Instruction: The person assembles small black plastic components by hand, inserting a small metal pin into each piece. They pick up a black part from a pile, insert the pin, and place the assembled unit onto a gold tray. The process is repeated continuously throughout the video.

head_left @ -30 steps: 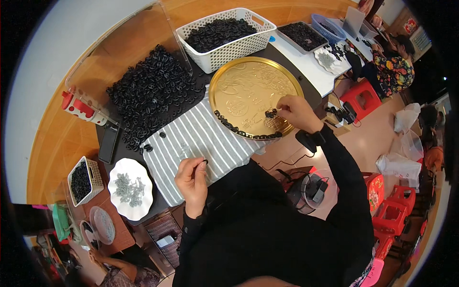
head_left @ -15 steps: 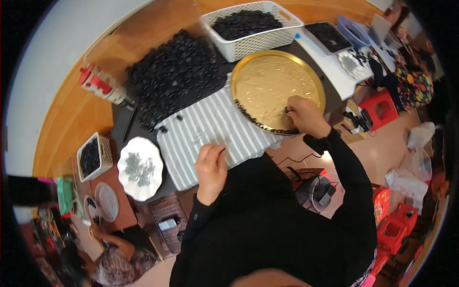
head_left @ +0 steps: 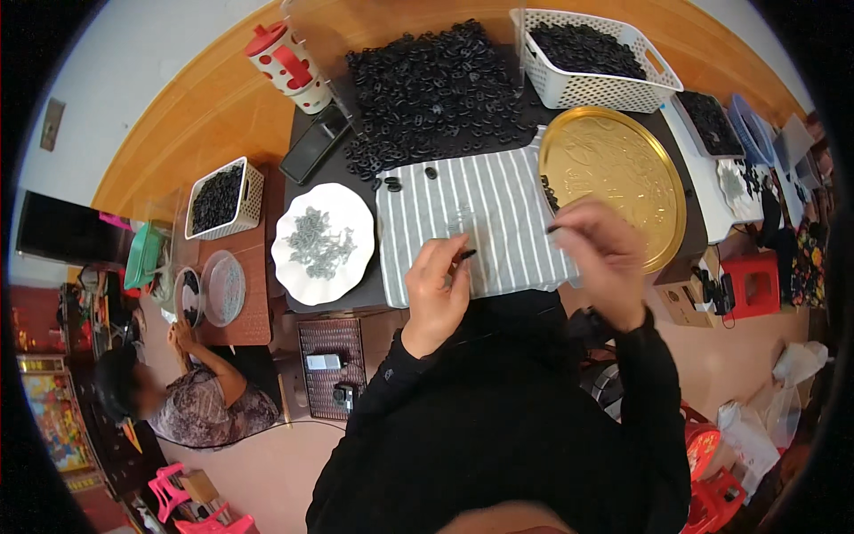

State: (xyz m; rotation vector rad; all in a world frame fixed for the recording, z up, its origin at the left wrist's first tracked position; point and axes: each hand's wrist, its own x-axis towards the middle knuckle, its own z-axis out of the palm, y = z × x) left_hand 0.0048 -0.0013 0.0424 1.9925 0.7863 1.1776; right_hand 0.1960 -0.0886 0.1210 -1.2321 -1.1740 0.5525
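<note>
My left hand (head_left: 438, 289) is above the striped grey-and-white cloth (head_left: 498, 205), thumb and fingers pinched on a small black oval piece (head_left: 469, 254). Smeared by motion, my right hand (head_left: 605, 254) is by the cloth's right edge and the near left rim of the round gold tray (head_left: 614, 151). A small dark piece (head_left: 554, 229) shows at its fingertips. Several black pieces line the tray's left rim. At the cloth's far edge lie a few loose black oval pieces (head_left: 431, 173), with a large heap of them (head_left: 436, 89) behind.
A white scalloped plate (head_left: 289, 265) of small clear parts stands left of the cloth. Behind it are a phone (head_left: 316, 145) and a dotted tumbler (head_left: 289, 71). White baskets (head_left: 569, 92) hold more black pieces. Another person (head_left: 209, 400) works at a low table on the left.
My right hand has left the gold tray's near edge and come toward the left hand. A black piece now shows clearly in the left hand's fingers. The view has turned.
</note>
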